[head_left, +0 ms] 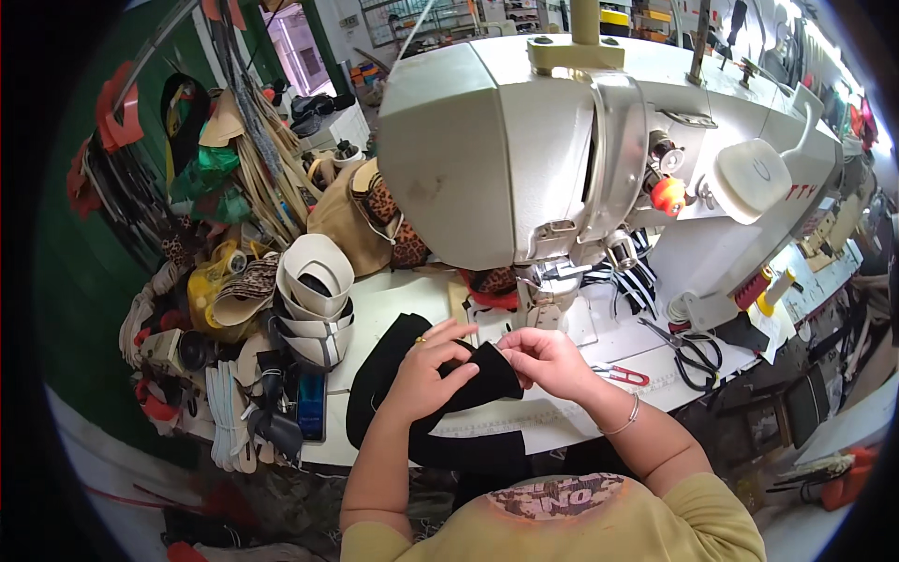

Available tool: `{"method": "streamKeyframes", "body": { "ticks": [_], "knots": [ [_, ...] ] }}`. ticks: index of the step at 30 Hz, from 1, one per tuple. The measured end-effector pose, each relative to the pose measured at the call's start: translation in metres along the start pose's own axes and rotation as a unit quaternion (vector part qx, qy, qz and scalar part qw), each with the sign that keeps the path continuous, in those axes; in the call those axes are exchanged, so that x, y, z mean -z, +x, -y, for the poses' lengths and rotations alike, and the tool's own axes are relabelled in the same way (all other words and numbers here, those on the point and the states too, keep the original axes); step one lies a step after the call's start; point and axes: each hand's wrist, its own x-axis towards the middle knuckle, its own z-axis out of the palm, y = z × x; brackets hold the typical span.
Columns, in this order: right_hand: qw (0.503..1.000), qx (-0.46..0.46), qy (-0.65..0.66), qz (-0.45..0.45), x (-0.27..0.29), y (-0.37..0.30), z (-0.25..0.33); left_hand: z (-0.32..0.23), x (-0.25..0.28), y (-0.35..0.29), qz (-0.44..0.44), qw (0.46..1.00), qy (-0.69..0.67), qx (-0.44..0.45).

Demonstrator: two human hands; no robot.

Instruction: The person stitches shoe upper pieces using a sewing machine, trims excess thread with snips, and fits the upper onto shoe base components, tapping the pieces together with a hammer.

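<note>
Black fabric (384, 379) lies bunched in front of the sewing machine (445, 155), partly over the near edge of its white bed. My left hand (431, 375) rests on a folded part of it, with the thumb and fingers closed around the cloth. At the corner of that folded part, my right hand (548, 363) pinches the edge between thumb and fingertips. A small dark tip shows above the right fingers, but I cannot make out what it is. Both hands sit just in front of the needle area.
Red thread snips (626, 376) and black-handled scissors (695, 361) lie to the right. Striped straps (639, 288) and a yellow thread cone (775, 290) are farther back. On the left stand stacked white curved pieces (318, 267), beside a blue phone-like object (310, 407) and white straps (225, 412).
</note>
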Motion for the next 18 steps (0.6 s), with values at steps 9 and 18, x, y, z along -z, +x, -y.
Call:
{"method": "streamKeyframes", "body": {
  "ticks": [9,18],
  "knots": [
    [0.946,0.160,-0.258,-0.115,0.034,-0.022,-0.011,0.001,-0.015,0.001,0.041,0.998,-0.031,0.028],
    [0.792,0.114,-0.546,-0.248,0.104,-0.109,-0.087,-0.002,-0.022,0.004,-0.043,0.994,-0.049,0.086]
  ]
}}
